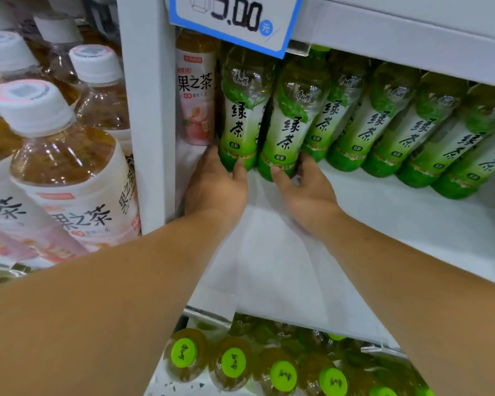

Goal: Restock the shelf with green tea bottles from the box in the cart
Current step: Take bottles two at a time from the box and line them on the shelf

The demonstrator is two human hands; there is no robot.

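Here we see both arms reaching deep into the white shelf (pixel 383 212). Our left hand (pixel 216 187) wraps the base of 1 green tea bottle (pixel 242 110), thumb across the front and the other fingers curled behind out of sight. Our right hand (pixel 305 190) cups the base of the neighbouring green tea bottle (pixel 290 124) the same way, thumb pressed on the front of the label and fingers round the far side. Both bottles stand at the left end of the row of green tea bottles (pixel 412 132), touching each other. They are clear plastic with glossy green-and-white labels and black brush lettering; the shelf floor is smooth white. Just left of them stands a pink-labelled peach tea bottle (pixel 196 92) against the white upright post (pixel 147 110). Beyond the post sit larger white-capped amber tea bottles (pixel 60 155). A blue-edged price tag (pixel 235 21) hangs over the bottle necks. On the shelf below we see round bright-green caps (pixel 233 362).
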